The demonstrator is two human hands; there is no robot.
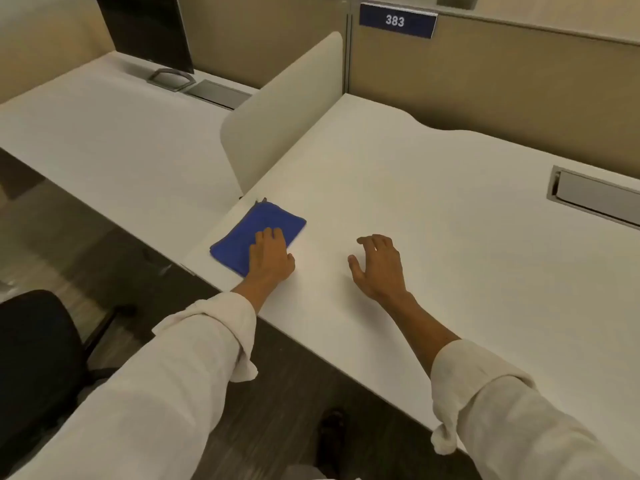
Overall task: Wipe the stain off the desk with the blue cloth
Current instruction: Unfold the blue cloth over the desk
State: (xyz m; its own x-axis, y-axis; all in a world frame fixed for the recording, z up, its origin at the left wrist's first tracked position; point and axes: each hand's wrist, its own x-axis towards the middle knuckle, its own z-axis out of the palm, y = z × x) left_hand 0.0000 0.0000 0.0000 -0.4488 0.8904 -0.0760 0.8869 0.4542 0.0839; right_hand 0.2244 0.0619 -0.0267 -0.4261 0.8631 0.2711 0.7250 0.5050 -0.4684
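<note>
A folded blue cloth (258,225) lies flat on the white desk (433,220) near its left front corner. My left hand (270,256) rests palm down on the cloth's near right part, fingers together and pressing on it. My right hand (379,266) hovers just over the bare desk to the right of the cloth, fingers spread, holding nothing. A small dark mark (260,200) shows at the cloth's far corner, by the desk edge; I cannot tell whether it is a stain.
A beige divider panel (280,112) stands at the desk's left edge behind the cloth. A cable tray slot (595,197) sits at the far right. The neighbouring desk holds a monitor (149,29). A black chair (34,358) is at the lower left.
</note>
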